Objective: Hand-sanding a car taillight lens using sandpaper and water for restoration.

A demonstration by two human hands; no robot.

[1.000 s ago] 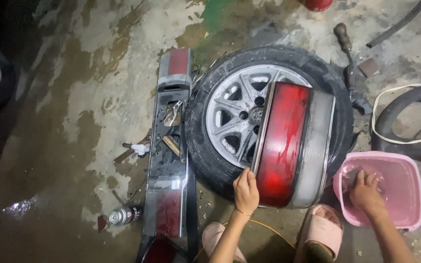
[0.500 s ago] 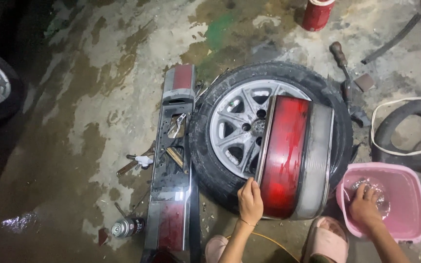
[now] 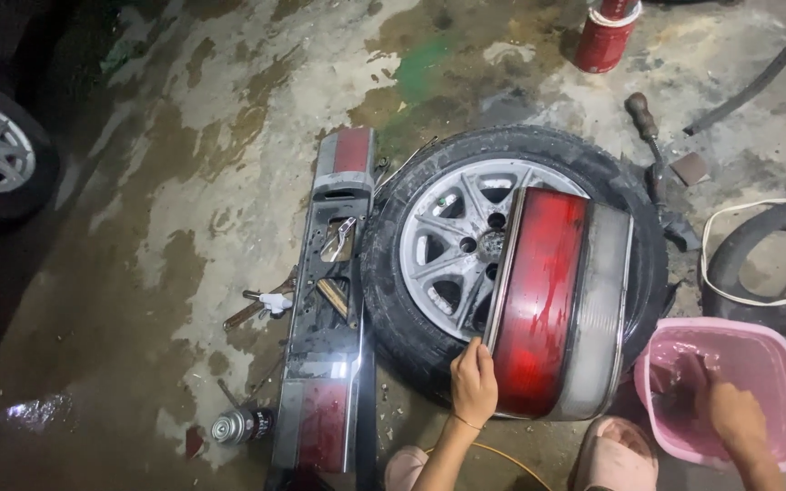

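Left hand [image 3: 473,382] grips the near-left edge of the tail lamp [image 3: 557,305], fingers curled over its rim, steadying it. The lamp, red with a grey-clear strip, lies flat across the wheel [image 3: 466,255], which lies on the wet concrete floor [image 3: 184,200].

Right hand [image 3: 730,414] is down inside the pink tub [image 3: 757,364]. Fingers look closed around something dark, perhaps a rag or sponge; too blurred to tell what it is. The tub seems to hold water, surface glinting; level unclear.

Step in hand, as I judge it: wetting or loading a wiper while the lamp is held still. The next move would call for lifting the hand clear of the tub rim and crossing to the lamp face, left grip staying firm so the lamp does not slide off the rim.

Left of the wheel: long trim panel [image 3: 329,345] with red lens ends. Small spray can [image 3: 240,425] beside its near end. Red can [image 3: 604,36] stands far back.
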